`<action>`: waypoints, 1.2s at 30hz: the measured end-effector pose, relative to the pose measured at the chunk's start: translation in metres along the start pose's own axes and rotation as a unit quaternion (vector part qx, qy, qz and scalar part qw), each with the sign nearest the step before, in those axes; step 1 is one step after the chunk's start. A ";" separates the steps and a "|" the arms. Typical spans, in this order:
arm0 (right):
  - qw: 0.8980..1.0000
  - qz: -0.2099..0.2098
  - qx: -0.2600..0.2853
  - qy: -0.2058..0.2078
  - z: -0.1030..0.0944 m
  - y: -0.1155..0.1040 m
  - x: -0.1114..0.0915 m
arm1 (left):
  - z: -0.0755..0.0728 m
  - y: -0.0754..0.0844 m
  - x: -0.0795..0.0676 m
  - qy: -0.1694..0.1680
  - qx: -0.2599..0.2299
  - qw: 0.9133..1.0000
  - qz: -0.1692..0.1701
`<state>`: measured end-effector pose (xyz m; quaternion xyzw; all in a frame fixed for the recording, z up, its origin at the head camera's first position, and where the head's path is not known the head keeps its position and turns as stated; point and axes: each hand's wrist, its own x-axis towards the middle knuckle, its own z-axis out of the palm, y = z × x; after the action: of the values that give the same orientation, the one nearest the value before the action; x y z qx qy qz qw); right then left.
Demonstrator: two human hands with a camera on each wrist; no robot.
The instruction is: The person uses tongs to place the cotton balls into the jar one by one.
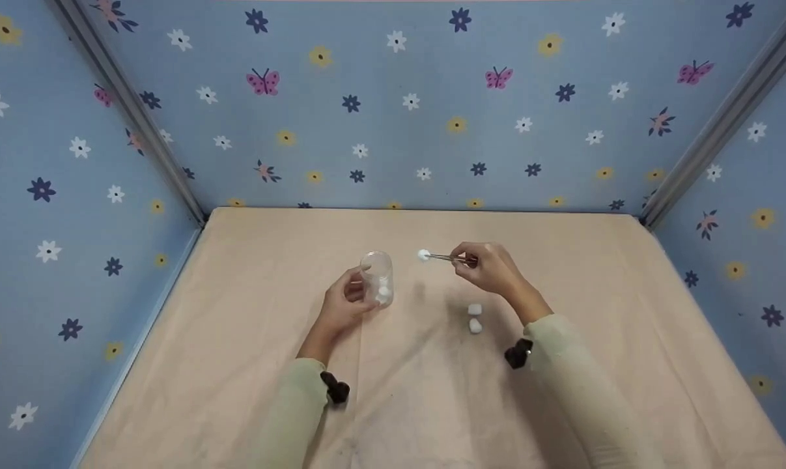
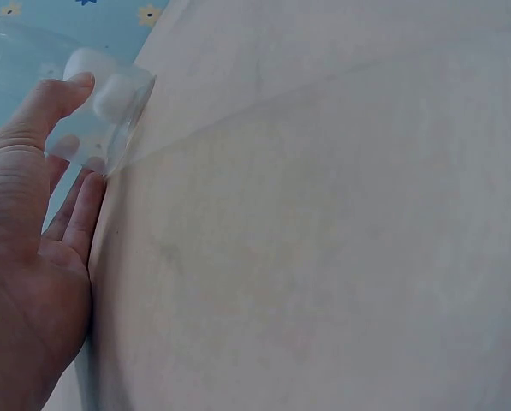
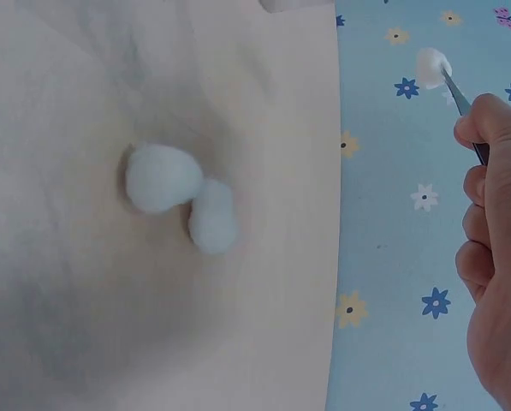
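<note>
My left hand (image 1: 346,305) grips a clear jar (image 1: 377,267) on the table, thumb and fingers on either side of its wall. Cotton balls (image 2: 114,96) lie at the bottom of the jar. My right hand (image 1: 490,266) holds tweezers (image 1: 448,258) pointing left, raised above the table. At their tips is one cotton ball (image 3: 431,68), to the right of the jar and apart from it. Two more cotton balls (image 3: 163,178) lie close together on the table, below the right hand in the head view.
A pale cloth (image 1: 249,391) with creases covers the table. Blue walls (image 1: 406,130) printed with flowers and butterflies stand at the back and both sides, with grey metal posts (image 1: 132,104) at the corners. A dark wrist camera (image 1: 519,354) sits by each sleeve.
</note>
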<state>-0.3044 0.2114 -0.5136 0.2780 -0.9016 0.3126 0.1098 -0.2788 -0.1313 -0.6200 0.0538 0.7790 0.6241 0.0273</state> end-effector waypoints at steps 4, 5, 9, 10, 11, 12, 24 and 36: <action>1.000 -0.003 0.003 -0.002 0.001 -0.005 0.004 | 0.000 -0.001 0.000 -0.002 -0.012 1.000 0.001; 1.000 -0.003 0.005 -0.003 0.001 -0.006 0.006 | 0.000 -0.002 0.001 -0.002 -0.015 1.000 0.002; 1.000 -0.006 0.010 -0.005 0.003 -0.012 0.010 | 0.000 -0.002 0.001 0.001 -0.011 1.000 0.006; 1.000 -0.007 0.011 -0.004 0.003 -0.013 0.012 | 0.000 -0.002 0.001 0.001 -0.010 1.000 0.008; 1.000 -0.009 0.012 -0.004 0.003 -0.014 0.013 | 0.000 -0.002 0.001 0.001 -0.008 1.000 0.008; 1.000 -0.010 0.011 -0.004 0.004 -0.015 0.014 | 0.000 -0.002 0.001 0.001 -0.008 1.000 0.010; 1.000 -0.023 0.019 0.005 0.011 -0.029 0.025 | -0.001 -0.001 0.001 -0.001 -0.003 1.000 0.002; 0.999 -0.031 0.028 -0.011 0.025 -0.046 0.032 | 0.000 -0.002 0.000 0.000 -0.001 1.000 -0.001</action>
<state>-0.3055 0.1523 -0.4983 0.3122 -0.8847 0.3310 0.1013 -0.2792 -0.1316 -0.6215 0.0530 0.7787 0.6246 0.0278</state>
